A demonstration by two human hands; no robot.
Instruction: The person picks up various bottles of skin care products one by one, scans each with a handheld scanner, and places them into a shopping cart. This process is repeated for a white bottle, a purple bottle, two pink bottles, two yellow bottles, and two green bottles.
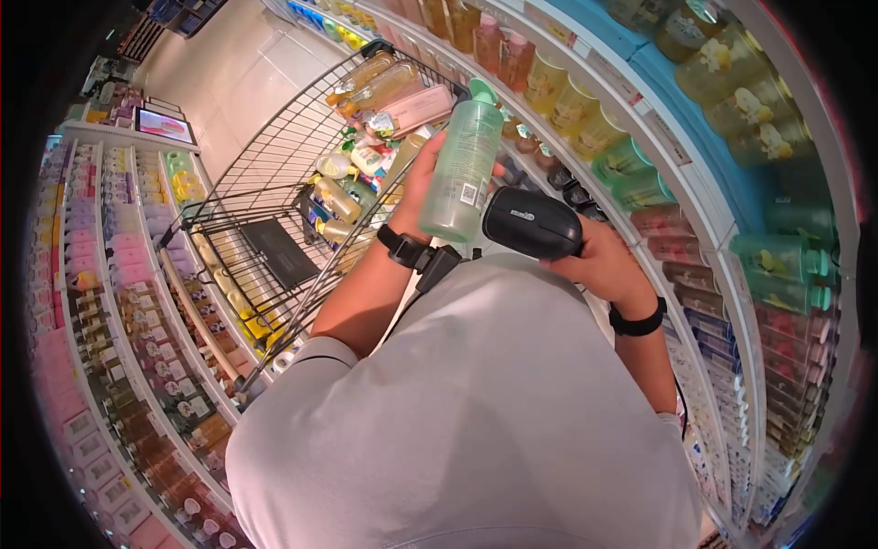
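My left hand [419,188] is wrapped round a translucent green bottle [465,165] with a green cap at its top. The bottle is tilted, and its printed side with a square code faces me. In my right hand [604,265] is a black handheld barcode scanner [530,222], its rounded head beside the lower part of the bottle. A small gap shows between scanner and bottle. The fingers of my right hand are partly hidden behind the scanner.
A wire shopping cart [251,174] holding several bottles and a pink box [421,110] stands ahead to the left. Shelves of bottles [631,165] run close along my right. Another stocked shelf unit [128,320] stands at the left. Tiled floor [247,87] shows beyond the cart.
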